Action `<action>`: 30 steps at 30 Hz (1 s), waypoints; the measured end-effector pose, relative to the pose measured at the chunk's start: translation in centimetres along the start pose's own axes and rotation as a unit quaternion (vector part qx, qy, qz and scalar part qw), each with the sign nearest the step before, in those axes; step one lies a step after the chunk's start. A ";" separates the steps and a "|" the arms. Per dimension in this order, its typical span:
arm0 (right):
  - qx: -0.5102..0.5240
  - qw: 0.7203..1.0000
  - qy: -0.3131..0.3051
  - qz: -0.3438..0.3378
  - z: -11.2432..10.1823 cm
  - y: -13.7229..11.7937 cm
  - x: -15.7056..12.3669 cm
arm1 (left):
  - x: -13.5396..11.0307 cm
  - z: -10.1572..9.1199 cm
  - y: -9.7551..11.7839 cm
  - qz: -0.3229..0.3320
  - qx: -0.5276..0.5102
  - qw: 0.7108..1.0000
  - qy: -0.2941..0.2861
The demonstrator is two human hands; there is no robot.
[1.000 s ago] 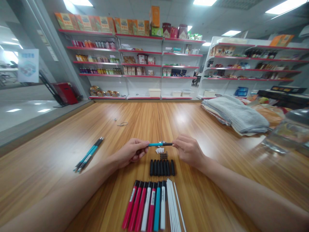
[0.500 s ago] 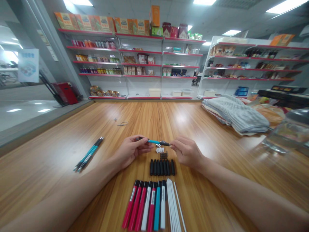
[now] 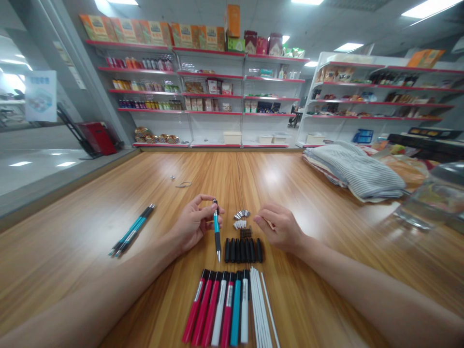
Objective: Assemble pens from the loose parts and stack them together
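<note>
A blue ballpoint pen (image 3: 217, 227) with a black grip and a silver tip pointing down is held between the thumb and fingers of my left hand (image 3: 195, 221). My right hand (image 3: 280, 225) is apart from it, fingers curled, with nothing visible in them. Between the hands lie small silver cone tips (image 3: 241, 214), small white pieces (image 3: 239, 224) and springs (image 3: 245, 233). Below them is a row of black grips (image 3: 242, 250). Nearer me lie red, white and blue pen barrels (image 3: 217, 309) and thin white refills (image 3: 260, 309).
Several blue pens (image 3: 132, 231) lie together on the table at left. Further back is a thin loop (image 3: 184, 184). On the right are a folded striped cloth (image 3: 357, 169) and a clear glass container (image 3: 431, 198). Stocked shelves (image 3: 210, 112) stand behind the table.
The pen has swung from level to upright, tip downward, in my left hand. My right hand has let go of its tip end. The silver cone tips are now uncovered.
</note>
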State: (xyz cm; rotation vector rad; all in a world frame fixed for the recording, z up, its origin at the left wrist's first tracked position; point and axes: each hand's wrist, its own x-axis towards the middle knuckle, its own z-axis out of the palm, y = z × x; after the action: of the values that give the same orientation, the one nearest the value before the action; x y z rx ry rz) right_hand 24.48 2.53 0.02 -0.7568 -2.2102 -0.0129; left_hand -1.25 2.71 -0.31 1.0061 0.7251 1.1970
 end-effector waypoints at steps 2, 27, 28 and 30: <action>0.000 1.000 -0.002 0.003 0.1 0.0 0.0 | -0.1 0.1 0.0 -0.003 0.004 1.000 -0.008; 0.005 1.000 -0.015 0.022 0.3 0.2 -0.1 | 0.2 -0.5 0.0 0.005 -0.008 1.000 -0.004; 0.004 1.000 -0.016 0.022 0.2 0.2 -0.1 | 0.2 -0.5 0.0 0.006 -0.010 1.000 -0.003; 0.004 1.000 -0.016 0.021 0.2 0.2 -0.1 | 0.2 -0.5 0.0 0.006 -0.015 1.000 0.002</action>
State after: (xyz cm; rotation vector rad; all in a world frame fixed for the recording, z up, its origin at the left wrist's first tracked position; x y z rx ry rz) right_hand 24.47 2.68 -0.18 -0.8049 -2.2219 0.0295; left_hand -1.68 3.01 -0.50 0.9844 0.7032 1.2176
